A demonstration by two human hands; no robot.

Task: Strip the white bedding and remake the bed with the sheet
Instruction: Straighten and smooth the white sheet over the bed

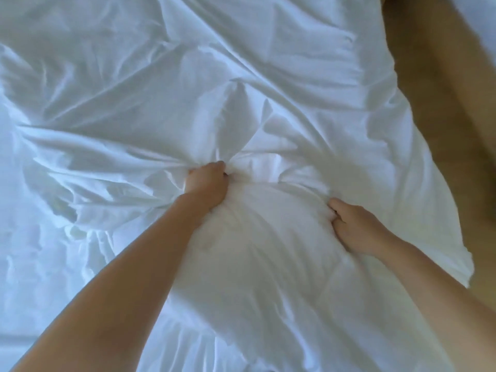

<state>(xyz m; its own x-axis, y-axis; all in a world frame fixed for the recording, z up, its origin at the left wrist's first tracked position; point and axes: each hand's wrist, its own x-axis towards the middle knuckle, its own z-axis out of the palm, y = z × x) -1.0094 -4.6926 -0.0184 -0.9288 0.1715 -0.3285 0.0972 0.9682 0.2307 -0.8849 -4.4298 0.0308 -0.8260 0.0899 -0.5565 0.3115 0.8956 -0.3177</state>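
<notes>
Currently, white bedding (107, 89) fills the frame's left and centre, rumpled. Left hand (208, 183), at centre, has its fingers curled around a gathered fold. Right hand (354, 226), right of centre, pinches the same bedding with curled fingers.

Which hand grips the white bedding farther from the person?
The left hand: it reaches farther up the white bedding, with creases fanning out from its fist. The right hand grips nearer, lower in view.
</notes>
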